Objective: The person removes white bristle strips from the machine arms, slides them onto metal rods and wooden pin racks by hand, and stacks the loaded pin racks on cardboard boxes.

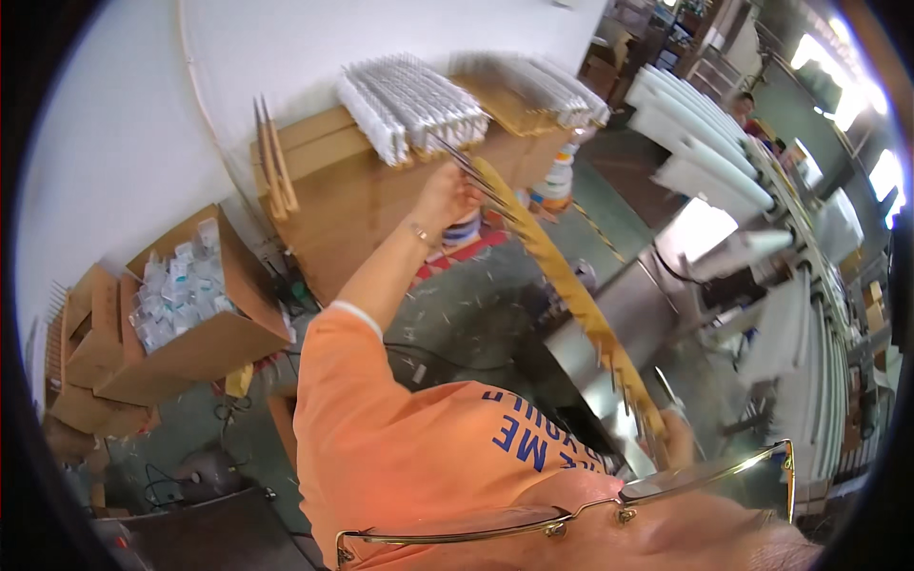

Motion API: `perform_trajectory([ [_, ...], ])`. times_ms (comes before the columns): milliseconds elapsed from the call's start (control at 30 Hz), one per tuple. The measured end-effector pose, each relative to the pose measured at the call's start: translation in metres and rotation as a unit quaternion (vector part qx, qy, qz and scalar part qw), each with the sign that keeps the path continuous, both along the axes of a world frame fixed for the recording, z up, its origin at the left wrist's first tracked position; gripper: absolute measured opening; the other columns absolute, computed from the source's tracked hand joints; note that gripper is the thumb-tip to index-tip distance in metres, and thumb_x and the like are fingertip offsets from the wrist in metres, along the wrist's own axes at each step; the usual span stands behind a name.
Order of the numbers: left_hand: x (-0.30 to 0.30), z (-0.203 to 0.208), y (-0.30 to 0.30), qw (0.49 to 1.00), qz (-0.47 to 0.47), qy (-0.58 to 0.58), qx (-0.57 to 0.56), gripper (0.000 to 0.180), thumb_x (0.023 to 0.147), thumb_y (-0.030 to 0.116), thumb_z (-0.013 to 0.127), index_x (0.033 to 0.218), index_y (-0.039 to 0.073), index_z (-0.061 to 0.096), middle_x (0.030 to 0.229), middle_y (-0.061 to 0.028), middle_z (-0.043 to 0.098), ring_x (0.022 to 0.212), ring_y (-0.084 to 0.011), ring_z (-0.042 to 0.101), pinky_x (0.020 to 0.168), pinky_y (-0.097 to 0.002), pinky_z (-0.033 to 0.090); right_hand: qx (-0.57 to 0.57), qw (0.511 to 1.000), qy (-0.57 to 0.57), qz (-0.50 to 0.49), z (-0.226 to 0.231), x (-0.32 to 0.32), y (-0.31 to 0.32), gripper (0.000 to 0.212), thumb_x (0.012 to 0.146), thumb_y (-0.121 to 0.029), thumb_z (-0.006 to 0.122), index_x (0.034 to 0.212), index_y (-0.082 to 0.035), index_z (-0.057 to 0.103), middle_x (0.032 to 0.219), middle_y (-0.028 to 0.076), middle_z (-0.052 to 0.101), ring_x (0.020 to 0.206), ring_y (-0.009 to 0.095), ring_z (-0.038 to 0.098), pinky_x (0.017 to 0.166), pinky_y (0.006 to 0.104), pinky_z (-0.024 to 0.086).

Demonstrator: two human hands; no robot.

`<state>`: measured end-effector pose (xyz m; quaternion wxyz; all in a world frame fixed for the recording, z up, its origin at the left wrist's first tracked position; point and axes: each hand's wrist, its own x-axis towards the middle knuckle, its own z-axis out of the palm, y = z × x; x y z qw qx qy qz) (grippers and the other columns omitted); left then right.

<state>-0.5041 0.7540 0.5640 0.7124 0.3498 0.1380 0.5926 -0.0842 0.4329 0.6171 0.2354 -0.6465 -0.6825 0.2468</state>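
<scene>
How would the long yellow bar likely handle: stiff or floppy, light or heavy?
The long yellow bar is probably stiff: it spans left hand to right hand nearly straight. Being slim, it is likely light for its length. Its jagged-looking edge might snag.

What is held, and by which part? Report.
A long yellow strip: the left hand holds it near its far end, the right hand at its near end.
</scene>
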Motion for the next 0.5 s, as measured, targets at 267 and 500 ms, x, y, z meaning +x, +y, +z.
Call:
perform_trajectory([
  [267,-0.171,-0.081,-0.090,0.957,0.285,0.042,-0.044,0.015,0.088,0.015,0.049,0.097,0.005,0.054,0.082,-0.0040,0.059,0.072,-0.0127,0.056,0.061,-0.0264,0.047,-0.256,0.872,0.388,0.155,-0.036,-0.286,0.206,0.018,0.083,-0.016,0.059,0.092,-0.004,0.050,0.064,-0.003,0.046,0.049,0.005,0.042,0.042,0.0195,0.030],
  [500,-0.199,-0.181,-0.217,0.884,0.342,0.113,-0.297,0.020,0.088,0.017,0.051,0.102,0.004,0.054,0.084,-0.0039,0.060,0.070,-0.0121,0.057,0.060,-0.0224,0.046,-0.130,0.914,0.328,0.201,-0.193,-0.545,0.357,0.030,0.080,-0.025,0.063,0.086,0.001,0.049,0.068,0.003,0.051,0.060,0.011,0.046,0.052,0.0268,0.040],
])
